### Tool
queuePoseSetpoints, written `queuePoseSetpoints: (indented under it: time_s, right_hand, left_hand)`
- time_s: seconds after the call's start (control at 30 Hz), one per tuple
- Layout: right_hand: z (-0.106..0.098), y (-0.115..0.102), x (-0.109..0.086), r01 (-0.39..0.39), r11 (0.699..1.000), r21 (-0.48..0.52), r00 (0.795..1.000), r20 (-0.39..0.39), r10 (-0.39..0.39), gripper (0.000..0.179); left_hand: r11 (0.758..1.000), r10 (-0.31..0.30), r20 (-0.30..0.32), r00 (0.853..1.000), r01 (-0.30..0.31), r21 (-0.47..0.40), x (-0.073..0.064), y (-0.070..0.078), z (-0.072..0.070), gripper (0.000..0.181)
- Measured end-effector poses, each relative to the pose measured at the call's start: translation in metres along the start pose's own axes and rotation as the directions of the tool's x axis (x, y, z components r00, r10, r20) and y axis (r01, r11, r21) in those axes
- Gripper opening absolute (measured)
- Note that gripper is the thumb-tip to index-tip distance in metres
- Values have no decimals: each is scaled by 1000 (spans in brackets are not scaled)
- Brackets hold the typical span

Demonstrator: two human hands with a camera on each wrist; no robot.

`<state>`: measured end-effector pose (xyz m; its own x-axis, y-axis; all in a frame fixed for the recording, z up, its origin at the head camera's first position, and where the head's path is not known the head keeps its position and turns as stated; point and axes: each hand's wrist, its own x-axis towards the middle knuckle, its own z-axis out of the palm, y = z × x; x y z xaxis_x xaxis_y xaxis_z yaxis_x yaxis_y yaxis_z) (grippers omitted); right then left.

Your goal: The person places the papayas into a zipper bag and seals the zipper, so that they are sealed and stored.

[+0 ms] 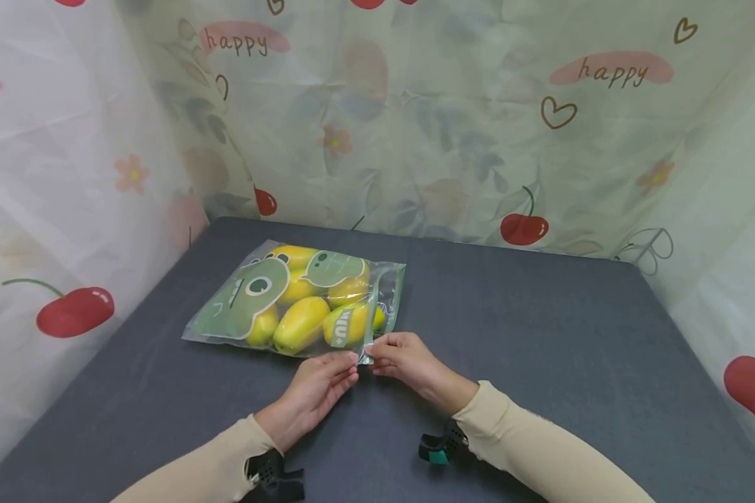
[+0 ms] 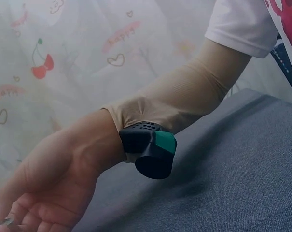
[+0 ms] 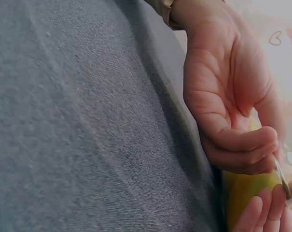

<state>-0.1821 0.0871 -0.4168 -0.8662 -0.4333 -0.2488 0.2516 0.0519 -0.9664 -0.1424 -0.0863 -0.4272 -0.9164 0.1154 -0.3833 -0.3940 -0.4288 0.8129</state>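
Note:
A clear plastic zip bag [image 1: 226, 325] with a green cartoon print lies flat on the table, its banded end to the right. Inside it are several yellow mangoes [image 1: 302, 325]. My left hand [image 1: 311, 395] pinches the near right corner of the bag between thumb and fingers. Close beside it, my right hand [image 1: 412, 363] pinches the same corner from the right. In the right wrist view, fingers of both hands meet at a thin edge of the bag [image 3: 284, 186], with yellow fruit behind. The fingertips partly hide that corner.
The dark grey table [image 1: 541, 335] extends around the bag on all sides. Behind and beside it hangs a pale curtain [image 1: 415, 126] printed with cherries and hearts. A black camera [image 1: 440, 447] with a green patch sits at the right wrist; another black camera [image 1: 273, 478] is at the left.

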Motion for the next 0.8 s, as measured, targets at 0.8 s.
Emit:
queuePoseSetpoints:
  time_s: [0.8]
  right_hand:
    - [-6,-10,23,30,1000,-2,986,-166,-30,20]
  left_hand:
    - [999,35,-34,999,-34,29,2,-1,5,7]
